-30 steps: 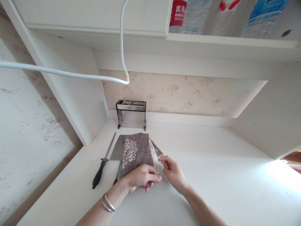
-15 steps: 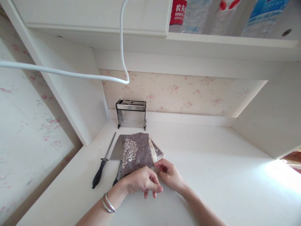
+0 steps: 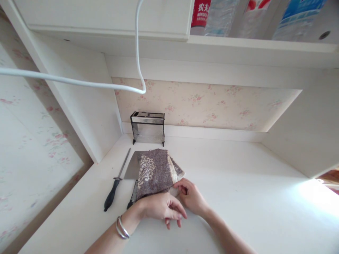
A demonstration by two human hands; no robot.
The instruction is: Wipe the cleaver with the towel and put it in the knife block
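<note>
A folded brown cloth [image 3: 159, 173] with a cream floral pattern lies on the white counter. My right hand [image 3: 192, 195] pinches its front right corner between thumb and fingertips. My left hand [image 3: 161, 207] rests along the cloth's front edge, palm down, its fingers loosely bent and apart with nothing seen in them. From under the cloth's left side sticks out a flat grey metal blade [image 3: 130, 167]; a dark piece [image 3: 132, 197] shows below it, its kind hidden. To the left lies a sharpening steel [image 3: 112, 194] with a black handle.
A black-and-metal frame [image 3: 147, 120] with clear sides stands against the back wall. A white cable [image 3: 79, 84] hangs across the upper left. Overhead, a shelf [image 3: 251, 46] holds several plastic bottles [image 3: 221, 17]. White side panels bound the counter.
My left hand has shifted slightly down and right from the cloth's edge, its fingers stretching out a little. My right hand stays at the cloth's corner.
</note>
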